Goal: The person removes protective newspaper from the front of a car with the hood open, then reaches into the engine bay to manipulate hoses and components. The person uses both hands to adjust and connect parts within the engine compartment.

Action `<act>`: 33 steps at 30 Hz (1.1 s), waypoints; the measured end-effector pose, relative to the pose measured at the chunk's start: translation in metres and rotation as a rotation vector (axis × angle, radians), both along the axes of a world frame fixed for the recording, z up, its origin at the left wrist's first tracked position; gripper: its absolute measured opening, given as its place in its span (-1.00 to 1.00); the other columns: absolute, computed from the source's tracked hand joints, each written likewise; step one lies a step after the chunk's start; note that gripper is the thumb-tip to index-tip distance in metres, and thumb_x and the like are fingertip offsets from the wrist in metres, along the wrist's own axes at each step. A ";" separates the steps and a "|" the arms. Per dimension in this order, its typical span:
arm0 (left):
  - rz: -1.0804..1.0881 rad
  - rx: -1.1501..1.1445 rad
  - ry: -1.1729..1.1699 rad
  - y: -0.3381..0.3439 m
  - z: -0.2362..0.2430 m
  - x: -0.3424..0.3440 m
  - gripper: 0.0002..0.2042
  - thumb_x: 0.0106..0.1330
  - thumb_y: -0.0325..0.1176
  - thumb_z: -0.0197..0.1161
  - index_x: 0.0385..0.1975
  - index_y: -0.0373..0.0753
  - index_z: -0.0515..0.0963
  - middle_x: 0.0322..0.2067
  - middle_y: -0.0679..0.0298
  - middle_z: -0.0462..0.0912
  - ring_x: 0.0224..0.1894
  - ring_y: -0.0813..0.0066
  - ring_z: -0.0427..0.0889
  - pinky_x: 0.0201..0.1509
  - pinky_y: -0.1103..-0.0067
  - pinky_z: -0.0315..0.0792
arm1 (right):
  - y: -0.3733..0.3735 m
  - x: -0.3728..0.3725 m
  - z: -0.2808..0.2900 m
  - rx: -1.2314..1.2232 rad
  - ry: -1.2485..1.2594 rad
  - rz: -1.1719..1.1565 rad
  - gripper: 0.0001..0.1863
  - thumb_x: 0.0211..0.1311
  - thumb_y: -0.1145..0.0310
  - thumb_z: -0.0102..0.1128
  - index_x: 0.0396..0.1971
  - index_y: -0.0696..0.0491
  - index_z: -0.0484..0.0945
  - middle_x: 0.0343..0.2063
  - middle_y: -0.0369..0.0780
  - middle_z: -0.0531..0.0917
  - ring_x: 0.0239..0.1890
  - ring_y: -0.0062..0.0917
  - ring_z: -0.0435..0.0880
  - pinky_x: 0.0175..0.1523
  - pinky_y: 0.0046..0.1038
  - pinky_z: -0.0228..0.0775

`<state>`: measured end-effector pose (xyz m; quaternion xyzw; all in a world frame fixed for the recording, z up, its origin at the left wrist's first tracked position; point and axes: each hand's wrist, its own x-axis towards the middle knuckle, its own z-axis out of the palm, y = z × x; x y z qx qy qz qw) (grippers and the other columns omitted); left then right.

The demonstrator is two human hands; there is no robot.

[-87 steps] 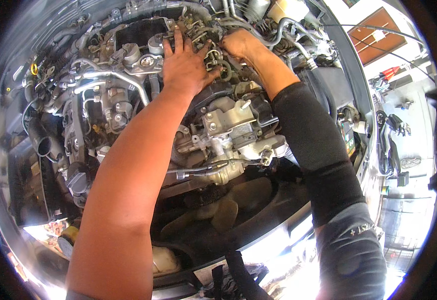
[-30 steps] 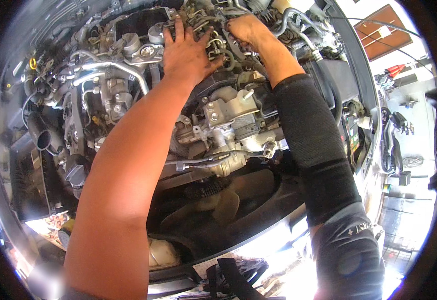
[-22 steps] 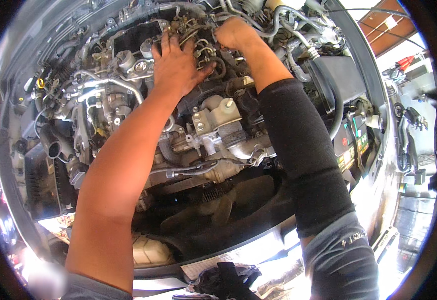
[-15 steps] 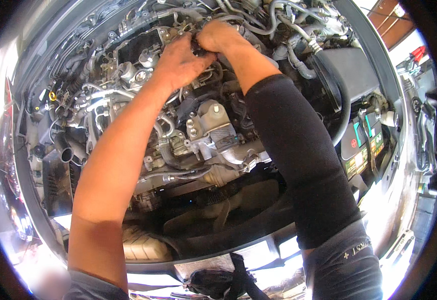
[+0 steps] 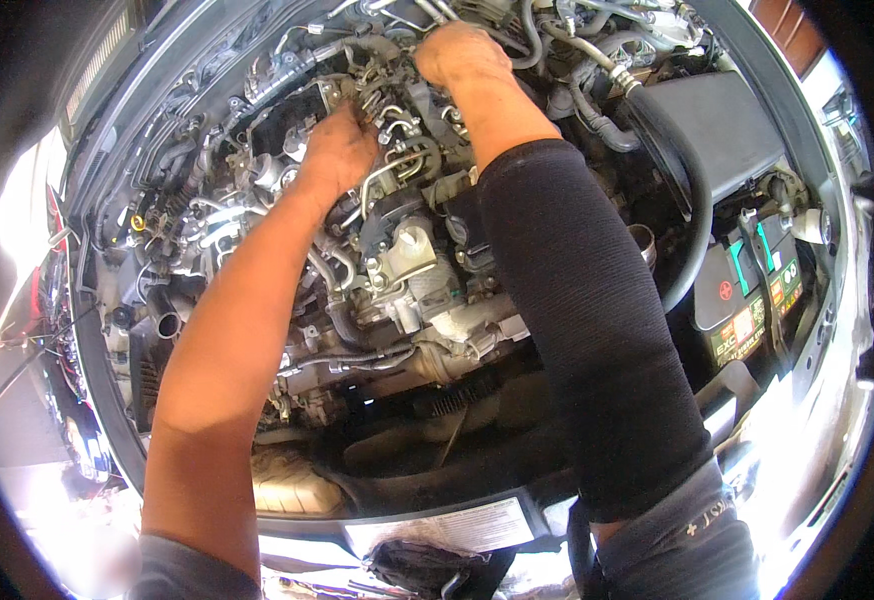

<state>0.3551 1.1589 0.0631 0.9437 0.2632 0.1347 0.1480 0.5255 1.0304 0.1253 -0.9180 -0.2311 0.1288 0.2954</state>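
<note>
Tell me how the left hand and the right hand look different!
The left hand is lower in the picture; the right hand is higher. The left forearm is bare, but a black sleeve covers most of the right forearm. The right hand looks curled, while the left hand's fingers reach among engine parts. Both hands are gloveless.

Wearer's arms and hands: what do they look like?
Left hand and right hand: no gloves visible. Left arm: bare up to a dark grey left sleeve. Right arm: snug black arm cover, fine ribbed texture, then a dark grey right sleeve with small pale print.
</note>
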 end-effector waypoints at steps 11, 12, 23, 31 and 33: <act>0.000 0.077 0.078 -0.006 -0.002 0.008 -0.64 0.50 -0.16 0.13 0.07 -0.29 0.63 0.01 -0.21 0.71 0.13 -0.27 0.65 0.26 0.09 0.51 | 0.007 0.001 -0.011 -0.133 0.034 0.185 -0.68 0.25 0.37 0.23 -0.07 0.08 0.83 0.00 -0.05 0.82 0.15 -0.20 0.78 0.25 -0.16 0.57; 0.006 0.081 0.073 -0.007 -0.002 0.009 -0.64 0.50 -0.15 0.13 0.06 -0.29 0.64 -0.01 -0.21 0.72 0.13 -0.26 0.66 0.25 0.09 0.52 | 0.007 0.001 -0.012 -0.136 0.045 0.197 -0.67 0.25 0.37 0.22 -0.06 0.08 0.83 0.00 -0.05 0.82 0.15 -0.21 0.79 0.25 -0.16 0.57; 0.033 0.159 -0.021 -0.017 -0.020 0.009 -0.74 0.50 -0.20 0.15 -0.05 -0.23 0.62 -0.15 -0.23 0.74 -0.02 -0.31 0.71 0.13 -0.01 0.56 | 0.008 -0.004 -0.012 -0.150 0.030 0.245 -0.49 0.26 0.26 0.30 0.22 0.01 0.71 0.30 -0.09 0.66 0.35 -0.16 0.64 0.37 -0.11 0.49; 0.022 0.181 -0.114 -0.022 -0.023 0.004 -0.77 0.45 -0.25 0.18 -0.09 -0.25 0.62 -0.26 -0.27 0.73 -0.12 -0.36 0.72 0.04 -0.02 0.58 | 0.032 -0.003 -0.026 -0.065 -0.139 0.297 -0.61 0.34 0.29 0.24 0.06 0.14 0.76 0.12 0.06 0.73 0.24 -0.11 0.71 0.30 -0.14 0.55; 0.042 0.160 -0.112 -0.024 -0.021 0.006 -0.77 0.43 -0.25 0.19 -0.09 -0.24 0.63 -0.25 -0.25 0.74 -0.11 -0.36 0.72 0.06 -0.02 0.58 | 0.039 0.001 -0.034 -0.090 -0.207 0.351 -0.59 0.36 0.19 0.30 0.04 0.14 0.77 0.13 0.05 0.73 0.23 -0.11 0.71 0.29 -0.16 0.55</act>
